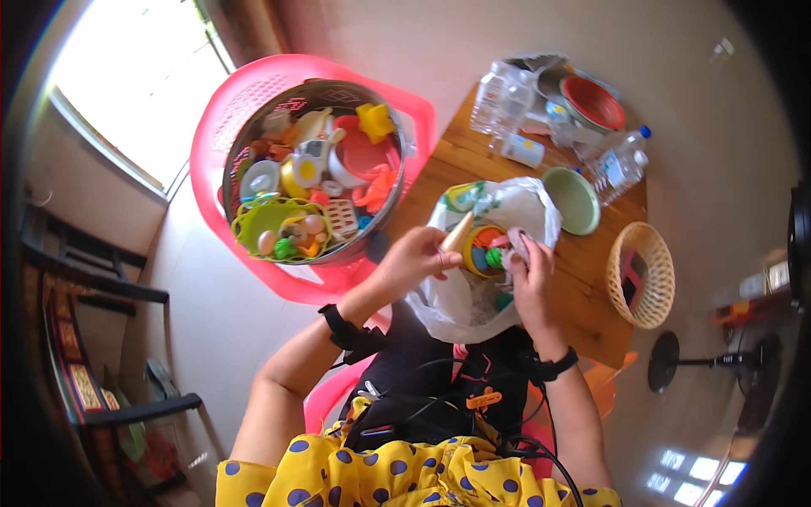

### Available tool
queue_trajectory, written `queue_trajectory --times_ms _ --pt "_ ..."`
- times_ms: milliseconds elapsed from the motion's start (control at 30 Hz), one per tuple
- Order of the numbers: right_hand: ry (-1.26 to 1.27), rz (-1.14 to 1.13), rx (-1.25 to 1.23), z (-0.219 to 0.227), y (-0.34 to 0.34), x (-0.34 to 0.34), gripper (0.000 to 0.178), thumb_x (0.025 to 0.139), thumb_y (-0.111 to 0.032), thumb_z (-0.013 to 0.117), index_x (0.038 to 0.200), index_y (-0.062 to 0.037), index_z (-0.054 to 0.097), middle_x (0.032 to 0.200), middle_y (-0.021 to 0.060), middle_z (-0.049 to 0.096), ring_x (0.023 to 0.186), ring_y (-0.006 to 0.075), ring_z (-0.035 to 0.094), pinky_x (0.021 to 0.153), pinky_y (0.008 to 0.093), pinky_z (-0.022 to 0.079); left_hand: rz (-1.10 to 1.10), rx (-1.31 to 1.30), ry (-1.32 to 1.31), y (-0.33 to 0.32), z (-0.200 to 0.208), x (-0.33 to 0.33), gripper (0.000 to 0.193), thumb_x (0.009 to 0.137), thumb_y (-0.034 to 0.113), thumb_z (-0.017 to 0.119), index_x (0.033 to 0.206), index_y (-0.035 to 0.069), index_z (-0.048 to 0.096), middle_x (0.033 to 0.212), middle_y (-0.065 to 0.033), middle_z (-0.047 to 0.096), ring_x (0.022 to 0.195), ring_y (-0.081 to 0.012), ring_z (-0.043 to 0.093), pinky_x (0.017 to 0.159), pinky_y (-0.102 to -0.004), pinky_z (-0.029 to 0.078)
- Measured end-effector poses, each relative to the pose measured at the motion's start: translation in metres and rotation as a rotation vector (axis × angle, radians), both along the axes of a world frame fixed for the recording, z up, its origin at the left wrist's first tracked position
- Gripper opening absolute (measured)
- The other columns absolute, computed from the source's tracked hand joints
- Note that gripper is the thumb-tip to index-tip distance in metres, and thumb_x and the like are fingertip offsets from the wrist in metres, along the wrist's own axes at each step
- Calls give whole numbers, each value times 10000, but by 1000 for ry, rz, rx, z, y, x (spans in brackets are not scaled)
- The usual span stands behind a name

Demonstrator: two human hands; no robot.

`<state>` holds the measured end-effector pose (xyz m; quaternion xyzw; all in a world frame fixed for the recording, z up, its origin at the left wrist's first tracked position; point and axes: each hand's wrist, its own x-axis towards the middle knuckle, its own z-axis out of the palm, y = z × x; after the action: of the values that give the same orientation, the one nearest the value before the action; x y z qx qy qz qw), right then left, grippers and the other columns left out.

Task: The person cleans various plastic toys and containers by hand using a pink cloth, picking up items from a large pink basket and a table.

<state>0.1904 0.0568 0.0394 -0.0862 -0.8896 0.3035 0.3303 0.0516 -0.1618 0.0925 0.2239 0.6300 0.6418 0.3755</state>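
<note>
My left hand (416, 258) holds a tan cone-shaped toy (459, 231) just above a white plastic bag (498, 207) full of coloured toy pieces (486, 249). My right hand (532, 275) grips the bag's right edge, holding it apart. The bag rests at the near corner of a wooden table (456, 160). To my left, a round metal basin (314, 169) packed with several small plastic toys sits on a pink plastic chair (253, 93).
On the table stand clear plastic bottles (498, 97), a green plate (573, 200), a woven basket (644, 275) and a red bowl (594, 101). A dark wooden bench (76, 338) lines the left wall. A fan base (667, 362) stands on the floor at the right.
</note>
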Motion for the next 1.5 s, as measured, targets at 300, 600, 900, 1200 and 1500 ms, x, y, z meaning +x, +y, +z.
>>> queue_trajectory --times_ms 300,600,900,1200,1500 --pt "-35 208 92 43 -28 15 221 945 -140 668 1154 -67 667 1272 163 524 1174 340 500 1029 428 428 -118 -40 166 51 -37 39 414 900 225 764 1167 -52 609 886 -62 653 781 -117 633 682 -273 535" --pt "47 -43 89 28 -15 1 196 941 -86 666 1135 -58 661 1202 163 528 1104 346 512 947 405 459 -224 120 -465 40 -21 40 424 1027 280 585 1302 -41 556 1147 -105 645 1045 -159 642 918 -316 546" --pt "-53 228 252 54 -40 17 351 883 -41 682 1233 -52 664 1172 112 561 1080 310 504 945 409 435 -130 479 -846 50 -54 32 368 1049 198 478 1316 -49 535 1302 -113 588 1199 -221 589 1042 -391 483" --pt "36 -101 32 31 1 6 156 949 -106 663 1085 -32 682 1072 136 569 984 315 559 857 391 483 -338 344 -794 40 -32 43 464 1010 270 566 1344 -50 531 1265 -121 608 1126 -227 613 1033 -386 470" --pt "103 74 -699 79 -21 17 212 1053 -191 540 1054 -4 639 1084 87 553 1031 175 558 902 312 469 -183 412 -934 47 -56 39 443 982 226 619 1350 0 520 1279 -93 615 1168 -205 606 1084 -366 427"
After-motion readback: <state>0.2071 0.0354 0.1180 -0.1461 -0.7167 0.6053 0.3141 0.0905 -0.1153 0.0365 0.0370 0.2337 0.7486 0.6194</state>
